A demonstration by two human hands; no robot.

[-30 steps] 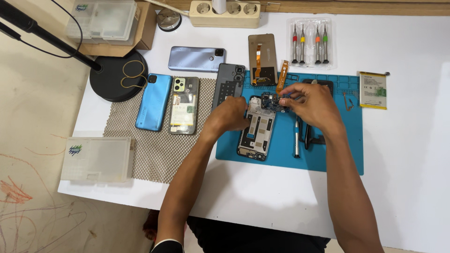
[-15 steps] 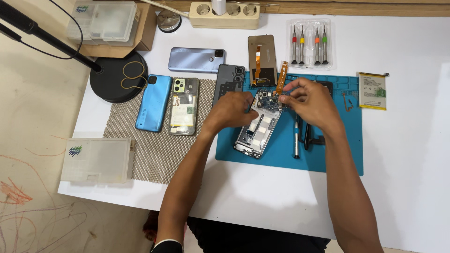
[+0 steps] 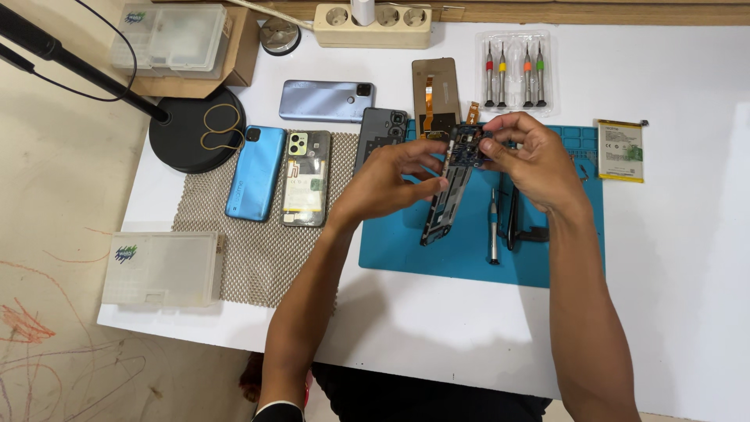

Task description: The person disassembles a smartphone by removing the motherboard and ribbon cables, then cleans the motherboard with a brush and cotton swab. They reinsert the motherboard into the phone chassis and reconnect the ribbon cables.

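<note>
A white counter (image 3: 437,328) stands over a pale floor marked with red and grey scribbles, its near edge bare beside a frosted plastic parts box (image 3: 160,268) on a brown mesh mat (image 3: 258,254). Above a blue repair mat (image 3: 469,250), the left hand (image 3: 387,181) and right hand (image 3: 531,156) hold an opened phone frame (image 3: 447,191) tilted on edge, lifted off the mat; a second ago it lay nearly flat there. The left fingers are clamped on the frame's side, the right fingers pinched at its upper end, apparently on the small board there, though the grip is partly hidden. A slim screwdriver (image 3: 493,227) lies on the blue mat just beside the frame. Farther back, a blue phone (image 3: 255,172) and a clear-backed phone (image 3: 306,178) rest on the mesh, a flat battery (image 3: 620,150) to the right. At the far edge sit a lavender phone (image 3: 326,100), a screwdriver set (image 3: 516,72), a power strip (image 3: 373,23) and a black lamp base (image 3: 197,129).
</note>
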